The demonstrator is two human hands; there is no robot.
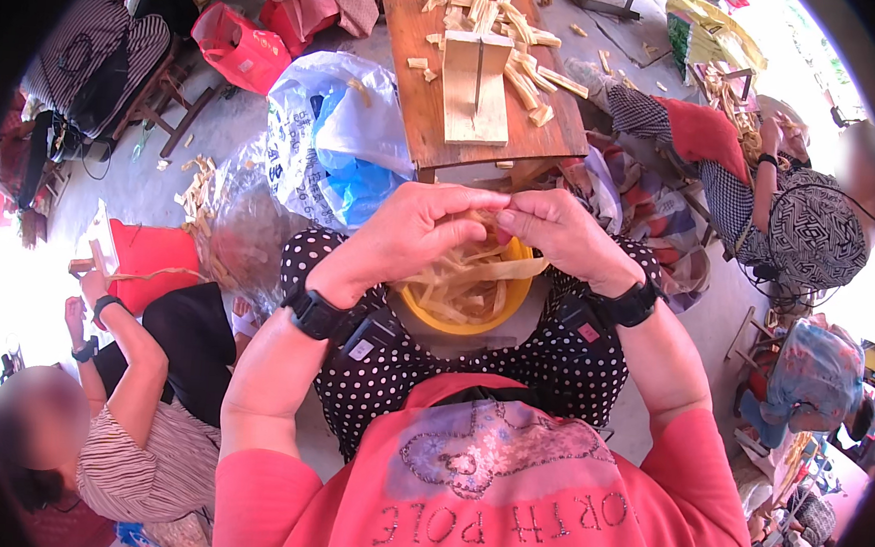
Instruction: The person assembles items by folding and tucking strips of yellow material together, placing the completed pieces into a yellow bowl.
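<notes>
Yellow and round, a plastic bowl rests on the person's polka-dot lap, filled with pale tan strips of split bamboo or wood. Just above the bowl, the left hand and the right hand meet fingertip to fingertip. Each hand's grip is narrow, thumb and fingers pinched on a thin pale strip that curls down into the bowl. Both wrists wear black bands. Beyond the bowl stands a brown wooden surface carrying a light wooden block with a slot and a heap of short cut wood sticks. Left of the bowl sits a bulging white and blue plastic bag. Farther left of the bowl, a seated person's hand holds a thin strip. Right of the bowl, another person in a patterned top bends over their own work.
</notes>
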